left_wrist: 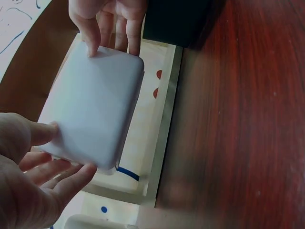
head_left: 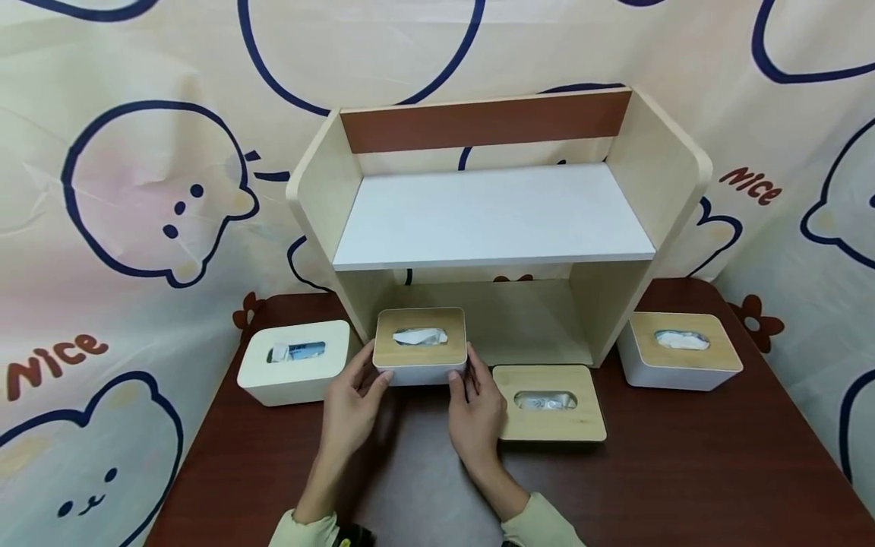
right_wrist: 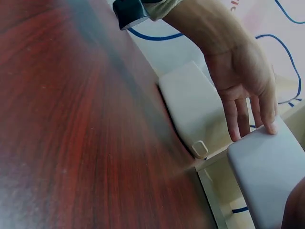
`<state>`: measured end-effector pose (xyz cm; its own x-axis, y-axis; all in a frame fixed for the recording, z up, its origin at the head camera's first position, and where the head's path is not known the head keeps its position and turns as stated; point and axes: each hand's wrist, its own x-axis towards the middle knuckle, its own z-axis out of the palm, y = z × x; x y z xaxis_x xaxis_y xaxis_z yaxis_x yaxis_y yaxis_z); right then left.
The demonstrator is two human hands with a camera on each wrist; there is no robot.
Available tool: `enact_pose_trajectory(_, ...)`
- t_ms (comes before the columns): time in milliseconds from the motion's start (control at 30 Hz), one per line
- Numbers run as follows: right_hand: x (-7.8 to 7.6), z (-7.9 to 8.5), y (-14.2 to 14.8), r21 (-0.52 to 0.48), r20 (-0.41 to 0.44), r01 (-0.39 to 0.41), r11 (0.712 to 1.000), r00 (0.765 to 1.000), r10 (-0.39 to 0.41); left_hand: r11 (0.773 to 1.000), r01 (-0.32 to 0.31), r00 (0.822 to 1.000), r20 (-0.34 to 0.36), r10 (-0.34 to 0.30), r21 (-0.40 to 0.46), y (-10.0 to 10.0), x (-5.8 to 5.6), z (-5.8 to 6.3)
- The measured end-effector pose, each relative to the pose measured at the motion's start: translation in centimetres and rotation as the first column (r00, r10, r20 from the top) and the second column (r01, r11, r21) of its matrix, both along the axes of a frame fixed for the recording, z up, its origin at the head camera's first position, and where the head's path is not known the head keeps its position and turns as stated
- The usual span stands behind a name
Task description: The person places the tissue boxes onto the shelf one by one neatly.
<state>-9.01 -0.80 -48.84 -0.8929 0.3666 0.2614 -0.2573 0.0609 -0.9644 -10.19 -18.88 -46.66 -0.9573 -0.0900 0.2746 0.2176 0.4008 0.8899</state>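
Between both hands is a tissue box (head_left: 419, 375) with a white body, a wood-coloured lid and tissue showing in its oval slot. My left hand (head_left: 350, 414) grips its left end, and my right hand (head_left: 478, 418) grips its right end. In the left wrist view the white box (left_wrist: 95, 105) is raised above the tabletop, thumbs on its near side and fingers around the ends. It stands before the lower compartment of a cream shelf unit (head_left: 673, 167). In the right wrist view, only a dark edge of the right hand (right_wrist: 295, 205) shows.
A white tissue box (head_left: 294, 380) stands left of the shelf. A wood-lidded box (head_left: 547, 422) with a dark body sits in front, near the right hand. Another white box (head_left: 677, 372) with a wooden lid is at the right. All rest on the dark red-brown table (head_left: 718, 471).
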Motion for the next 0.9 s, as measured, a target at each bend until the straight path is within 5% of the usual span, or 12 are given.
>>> enact_pose_trajectory(267, -2.1, -1.0, -0.5, -0.024, 0.021, 0.046, 0.999, 0.999, -0.046, 0.998, -0.037, 0.998, -0.05, 0.039, 0.044, 1.3, -1.9, -1.3)
enact_pose_trajectory(467, -3.4, -1.5, -0.9, -0.042, 0.048, 0.072, 0.996, 0.996, -0.07, 0.985, -0.051, 0.996, -0.06, 0.062, 0.165, 2.2, -3.0, -2.2)
enact_pose_trajectory(900, -5.5, -2.5, -1.4, -0.095, 0.059, 0.111, 0.989, 0.993, -0.106, 0.949, -0.255, 0.96, -0.072, 0.272, 0.184, 4.5, -4.3, -3.2)
